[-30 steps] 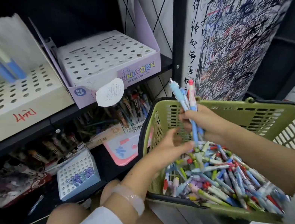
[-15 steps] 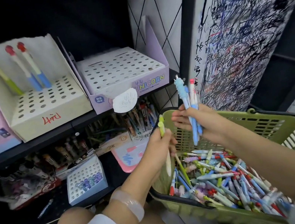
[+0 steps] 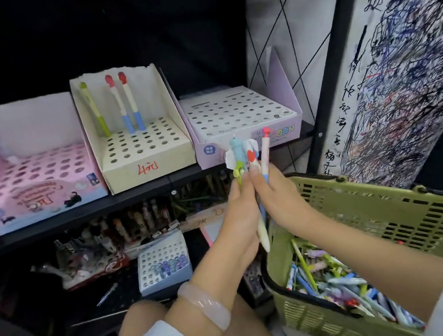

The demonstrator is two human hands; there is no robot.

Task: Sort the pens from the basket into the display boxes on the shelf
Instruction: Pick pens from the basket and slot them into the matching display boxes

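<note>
Holding: you have a small bunch of pens upright between both hands, above the near corner of the basket and just below the shelf edge.
Left hand: your left hand is wrapped round the lower barrels, with a green-topped pen at its fingertips.
Right hand: your right hand pinches the pink pen with the red cap and presses the bunch from the other side.
Feel: these pens look light, stiff and smooth, so a loose bunch probably slides and fans out; the soft figure tops look bulky and likely snag each other.
Where to hold: take one pen at mid-barrel, below the topper, so the tip stays free to find a hole.
Supply: many more pens lie heaped in the basket, on your right.
Boxes: three display boxes sit side by side on the shelf — a pink box, a cream box with three pens standing at its back, and a lilac box nearest your hands with none standing in it.
Caution: the holes look snug, so feed each pen straight down.
</note>
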